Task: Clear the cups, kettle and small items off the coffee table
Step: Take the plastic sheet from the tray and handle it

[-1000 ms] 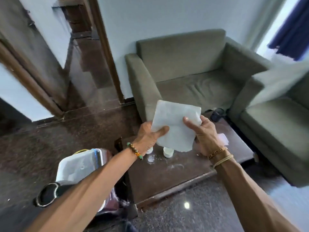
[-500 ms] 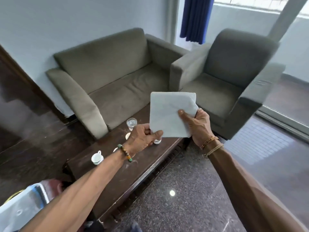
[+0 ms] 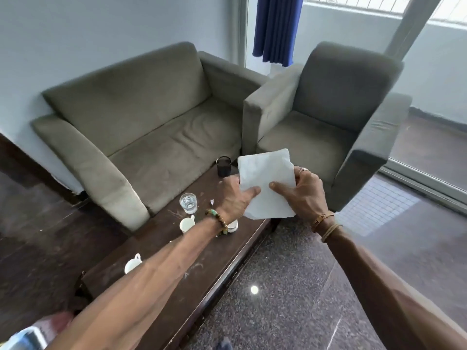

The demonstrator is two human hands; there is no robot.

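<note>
Bottom-left corner: edge of a blue-and-white container (image 3: 22, 341), mostly cut off. Both forearms reach out over the dark wooden tabletop (image 3: 177, 286).

On the tabletop, nearest first:
- white cup (image 3: 132, 265), just beside the left forearm
- second white cup (image 3: 187, 224)
- third white cup (image 3: 233, 226), partly hidden behind the left wrist
- clear glass (image 3: 188, 202), upright, just beyond the second cup
- dark tumbler (image 3: 224, 166), at the far end

Tabletop surface shows whitish smears.

Left hand (image 3: 235, 198) and right hand (image 3: 303, 195) are held above the far half of the tabletop. Fingers of both pinch a white paper sheet (image 3: 265, 178) between them, thumbs on the near face. Sheet is off the tabletop.

Beyond: grey sofa (image 3: 151, 122), grey armchair (image 3: 328, 109) to its right, blue curtain (image 3: 275, 29) at the window.
</note>
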